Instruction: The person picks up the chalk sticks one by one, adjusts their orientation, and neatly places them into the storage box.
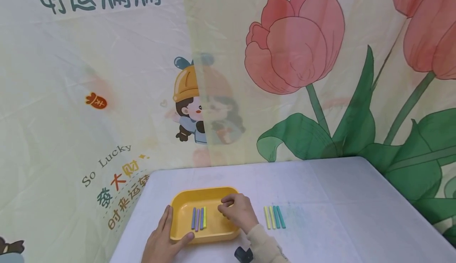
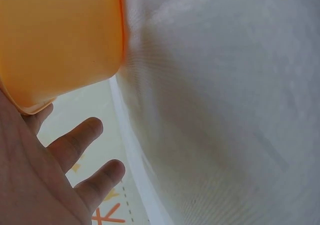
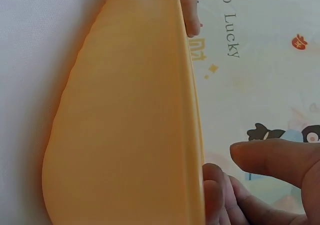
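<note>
A yellow tray [image 1: 182,209] stands on the white table with several chalk sticks [image 1: 198,218] side by side in it, blue, purple and yellow-green. My left hand [image 1: 160,237] rests at its near left corner, thumb over the near rim, fingers along the left side. In the left wrist view those fingers [image 2: 75,142] are straight and spread beside the tray wall [image 2: 60,40]. Over the right part of the tray hovers my right hand [image 1: 239,211], fingers bent. The right wrist view shows its thumb [image 3: 272,157] apart from the fingers, with no chalk between; the tray's side [image 3: 125,110] hides part of the hand.
Right of the tray, several more chalk sticks [image 1: 274,217], yellow and teal, lie in a row on the white tabletop [image 1: 320,199]. Faint bluish smudges mark the cloth around them. A printed backdrop [image 1: 221,25] hangs behind the table. Near my right wrist is a small black device [image 1: 244,254].
</note>
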Motion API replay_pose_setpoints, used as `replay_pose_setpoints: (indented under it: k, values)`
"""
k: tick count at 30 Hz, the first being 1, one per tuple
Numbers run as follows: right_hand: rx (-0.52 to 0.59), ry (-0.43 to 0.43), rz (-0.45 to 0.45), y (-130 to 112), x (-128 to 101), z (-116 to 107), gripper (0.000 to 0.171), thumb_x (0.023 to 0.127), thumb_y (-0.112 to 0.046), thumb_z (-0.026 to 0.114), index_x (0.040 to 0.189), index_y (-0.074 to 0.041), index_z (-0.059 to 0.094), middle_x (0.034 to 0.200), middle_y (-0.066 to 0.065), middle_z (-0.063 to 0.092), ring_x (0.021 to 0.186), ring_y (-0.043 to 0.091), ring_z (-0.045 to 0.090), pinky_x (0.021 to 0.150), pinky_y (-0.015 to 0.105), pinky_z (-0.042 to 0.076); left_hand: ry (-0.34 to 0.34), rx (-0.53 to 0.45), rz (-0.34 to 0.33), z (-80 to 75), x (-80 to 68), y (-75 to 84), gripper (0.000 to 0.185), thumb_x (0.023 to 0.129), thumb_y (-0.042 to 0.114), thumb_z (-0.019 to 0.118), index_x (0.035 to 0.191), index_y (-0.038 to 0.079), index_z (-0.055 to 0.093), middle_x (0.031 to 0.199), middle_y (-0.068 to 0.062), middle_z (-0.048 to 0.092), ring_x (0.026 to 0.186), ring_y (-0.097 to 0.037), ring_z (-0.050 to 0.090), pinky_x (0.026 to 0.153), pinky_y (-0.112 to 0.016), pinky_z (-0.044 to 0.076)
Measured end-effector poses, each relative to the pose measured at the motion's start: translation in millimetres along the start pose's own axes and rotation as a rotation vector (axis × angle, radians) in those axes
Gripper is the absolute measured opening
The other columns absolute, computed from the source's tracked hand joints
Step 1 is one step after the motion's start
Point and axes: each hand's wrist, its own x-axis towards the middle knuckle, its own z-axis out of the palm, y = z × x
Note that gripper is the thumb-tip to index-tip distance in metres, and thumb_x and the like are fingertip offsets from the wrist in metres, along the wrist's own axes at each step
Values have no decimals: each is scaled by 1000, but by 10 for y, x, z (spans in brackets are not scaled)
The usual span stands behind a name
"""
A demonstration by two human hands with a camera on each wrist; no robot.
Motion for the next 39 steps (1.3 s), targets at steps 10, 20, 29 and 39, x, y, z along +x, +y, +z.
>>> replay_pose_setpoints:
  k: [10, 20, 29, 39]
  values:
    - [111, -1, 2, 67, -49, -165, 19, 85, -15, 77, 100, -5, 75, 83, 2, 71, 70, 18, 69, 61, 30, 62, -17, -9, -8, 5, 20, -20, 125, 81, 84, 55, 163, 4, 4, 170, -15, 4, 139, -54, 35, 111, -69, 34]
    - [48, 56, 42, 152, -113, -488, 28, 85, -17, 75, 108, -1, 74, 89, 2, 70, 72, 15, 68, 63, 30, 63, -40, 1, -42, 7, 40, -11, 129, 79, 88, 52, 162, 3, 4, 169, -17, 4, 140, -54, 33, 113, -69, 32]
    - [-31, 125, 101, 314, -133, -805, 29, 87, -21, 77, 109, -4, 74, 92, 2, 70, 73, 17, 69, 65, 31, 63, -54, -9, -47, 8, 47, -8, 130, 78, 88, 53, 162, 2, 4, 169, -18, 4, 139, -55, 33, 111, -71, 32]
    - [-132, 242, 158, 593, -169, -1119, 29, 86, -24, 77, 108, -6, 76, 89, 0, 70, 74, 13, 68, 64, 29, 59, -50, -20, -44, 6, 44, 0, 130, 78, 88, 53, 162, 2, 4, 169, -17, 4, 139, -55, 33, 112, -71, 31]
